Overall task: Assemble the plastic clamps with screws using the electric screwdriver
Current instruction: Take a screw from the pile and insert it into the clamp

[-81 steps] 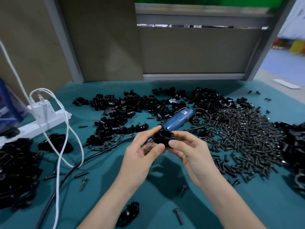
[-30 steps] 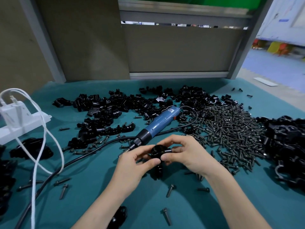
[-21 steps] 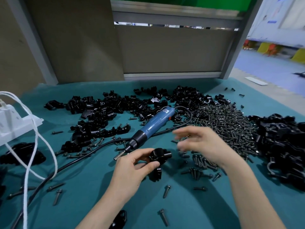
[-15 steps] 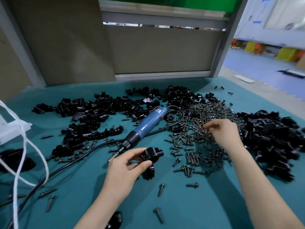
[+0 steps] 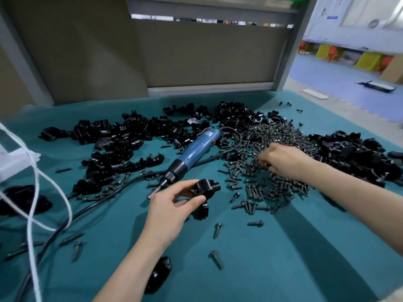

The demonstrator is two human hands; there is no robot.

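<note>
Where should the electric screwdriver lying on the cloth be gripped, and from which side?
Probably the blue barrel, wrapped from above on its right side: it lies flat, bit end toward the person, cord leaving the far end, clamp parts crowding its left.

I work from a single view, a wide-angle camera worn on the person's head. It faces forward and down over the teal surface (image 5: 261,269), close enough that both forearms reach in from the lower edges. The left hand (image 5: 172,205) and its clamp (image 5: 207,188) land just below mid-frame, the right hand (image 5: 283,160) further out to the right. The partition (image 5: 207,53) behind fills the top; its posts lean outward near the edges.
</note>
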